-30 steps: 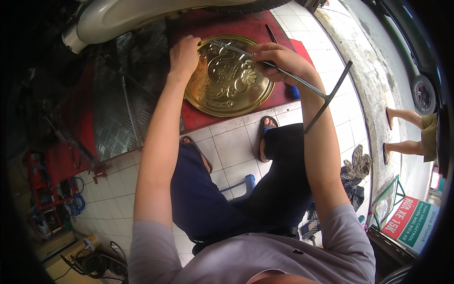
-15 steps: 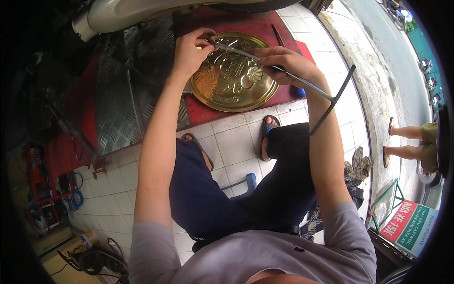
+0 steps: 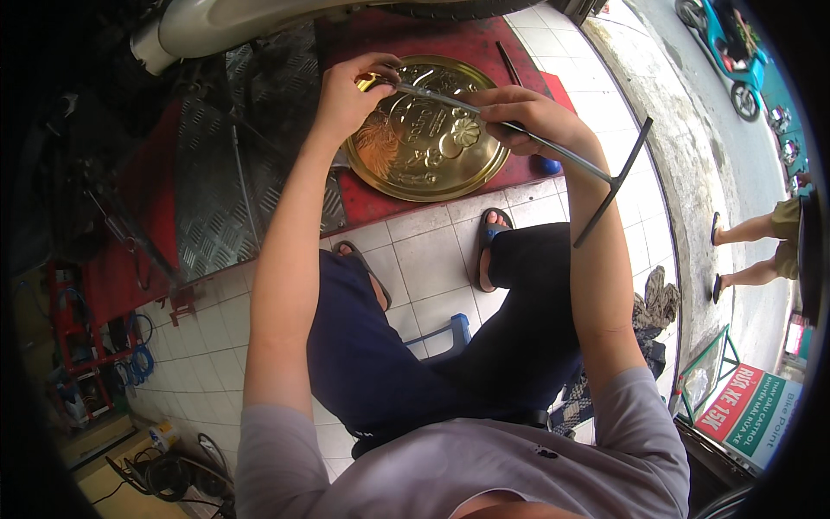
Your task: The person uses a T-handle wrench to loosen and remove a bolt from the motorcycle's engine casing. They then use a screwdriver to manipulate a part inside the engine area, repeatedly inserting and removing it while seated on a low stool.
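A long T-handle wrench [image 3: 566,156] slants above a round gold embossed tray [image 3: 406,183], its dark crossbar out to the right past my forearm. My right hand [image 3: 532,119] is closed around the middle of the shaft. At the far tip, my left hand [image 3: 350,91] pinches the wrench's end with thumb and fingers; the fingers partly hide that tip, and I cannot tell whether a small part is there too. The tray lies on a red platform [image 3: 363,201] below both hands.
Above the tray hangs a pale motorcycle part [image 3: 233,30] with a tire. A dark rod [image 3: 508,62] and a blue rounded object [image 3: 547,165] lie right of the tray. Metal tread plate [image 3: 212,199] covers the left. A blue stool [image 3: 450,336] is beneath me; a person's legs [image 3: 750,229] show at right.
Both hands keep hold of the wrench, which has shifted only slightly. On the street, a teal scooter has come into view and the bystander's legs have moved a little.
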Tool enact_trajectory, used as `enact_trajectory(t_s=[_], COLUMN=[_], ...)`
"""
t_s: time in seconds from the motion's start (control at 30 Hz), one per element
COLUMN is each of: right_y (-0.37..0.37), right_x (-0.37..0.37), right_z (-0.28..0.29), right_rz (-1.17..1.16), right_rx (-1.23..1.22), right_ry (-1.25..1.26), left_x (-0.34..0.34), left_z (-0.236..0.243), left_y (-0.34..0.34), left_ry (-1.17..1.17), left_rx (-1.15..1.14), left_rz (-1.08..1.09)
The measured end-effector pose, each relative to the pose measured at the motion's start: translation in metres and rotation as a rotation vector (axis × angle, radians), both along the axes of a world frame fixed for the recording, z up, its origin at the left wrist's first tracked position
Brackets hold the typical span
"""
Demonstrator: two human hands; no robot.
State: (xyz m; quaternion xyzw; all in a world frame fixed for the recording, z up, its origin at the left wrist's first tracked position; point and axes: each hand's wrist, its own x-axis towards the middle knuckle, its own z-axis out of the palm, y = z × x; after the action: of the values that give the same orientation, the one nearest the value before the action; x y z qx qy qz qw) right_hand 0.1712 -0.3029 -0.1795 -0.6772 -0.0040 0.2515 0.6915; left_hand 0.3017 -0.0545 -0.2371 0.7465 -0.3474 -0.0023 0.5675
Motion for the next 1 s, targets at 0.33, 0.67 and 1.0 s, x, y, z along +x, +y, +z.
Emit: enact_trajectory(t_s=[0.33, 0.67, 1.0], right_y=[-0.009, -0.012, 0.015], right_x=[-0.002, -0.014, -0.026], right_z=[-0.002, 0.002, 0.02], right_rz=[0.061, 0.158, 0.139], right_rx=[0.174, 0.282, 0.39], right_ry=[-0.031, -0.087, -0.282], left_x=[-0.022, -0.065, -0.091], left_z=[0.013, 0.05, 0.079], left_y=[-0.004, 0.002, -0.009], left_ry=[-0.087, -0.221, -0.739], left_rx=[0.021, 0.05, -0.088], left_rz=[0.169, 0.334, 0.568])
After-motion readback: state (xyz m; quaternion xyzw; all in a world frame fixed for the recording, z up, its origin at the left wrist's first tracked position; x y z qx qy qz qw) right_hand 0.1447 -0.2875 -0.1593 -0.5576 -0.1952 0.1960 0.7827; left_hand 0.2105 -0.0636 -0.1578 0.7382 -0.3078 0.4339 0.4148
